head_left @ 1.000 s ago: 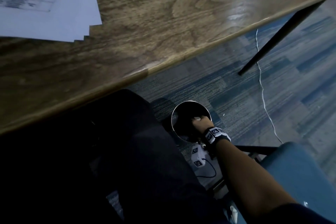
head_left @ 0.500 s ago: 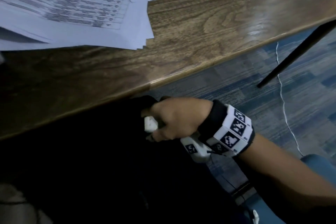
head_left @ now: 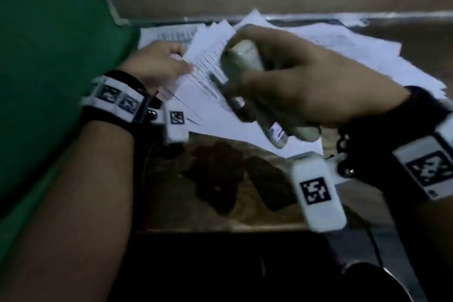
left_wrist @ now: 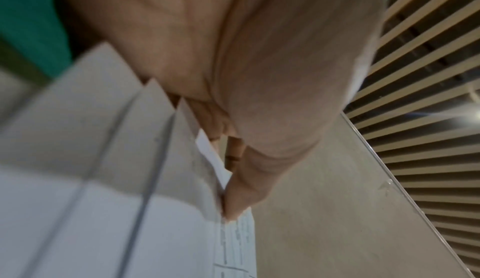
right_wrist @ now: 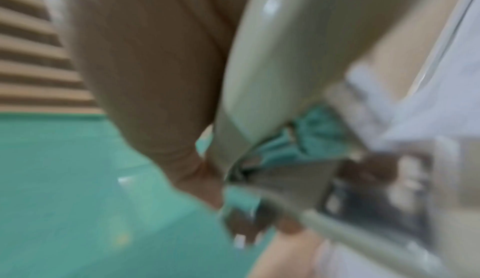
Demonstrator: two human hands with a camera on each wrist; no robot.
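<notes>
Head view: wooden desk (head_left: 220, 179), papers (head_left: 203, 110), green partition (head_left: 49, 32).

stapler (head_left: 245, 73) 1 | grips 2: left grip (head_left: 157, 64), right grip (head_left: 318, 86) | sheets (head_left: 367, 56): one loose pile, too overlapped to count | worktop (head_left: 220, 179) 1 | green panel (head_left: 49, 56) 1 | wristbands (head_left: 117, 100) 2 | marker boxes (head_left: 316, 186) 2

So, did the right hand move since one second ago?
Yes. The right hand, then low beside the wooden desk near the floor, is now up over the papers on it, gripping a stapler.
</notes>
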